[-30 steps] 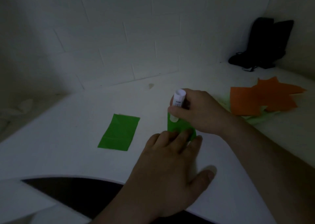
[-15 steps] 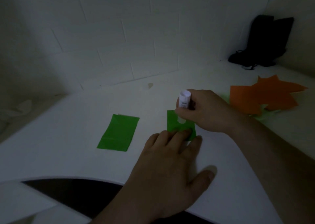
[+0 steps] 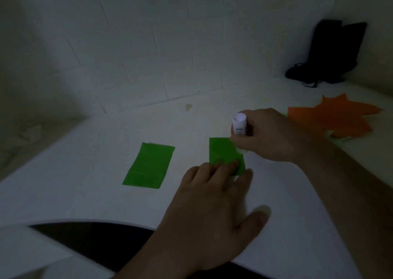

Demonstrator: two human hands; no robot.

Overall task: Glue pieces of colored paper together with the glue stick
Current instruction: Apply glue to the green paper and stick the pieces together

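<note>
the small green paper piece [image 3: 223, 152] lies flat on the white tabletop [image 3: 85, 193], just in front of the person. it looks thin and very light, so it would likely slide or lift under a dragging glue tip unless pinned; best held down flat near one edge, away from the part being glued. the left hand [image 3: 214, 210] does that: its fingers are straight and spread, with the fingertips [image 3: 228, 165] pressing on the near edge of the piece and the thumb resting out on the tabletop. this grip holds nothing, it only presses.

the right hand [image 3: 270, 136] has its fingers wrapped round the glue stick [image 3: 239, 125], a short white tube that looks stiff and easy to hold at mid-body. the tube stands nearly upright with its lower tip at the right edge of the green piece; whether the tip actually touches the paper i cannot tell, as the fingers hide it.

a second, larger green paper [image 3: 148, 165] with creases lies apart to the left, untouched. orange paper shapes [image 3: 331, 119] sit well off to the right, and a black bag [image 3: 331, 51] leans against the far wall.
</note>
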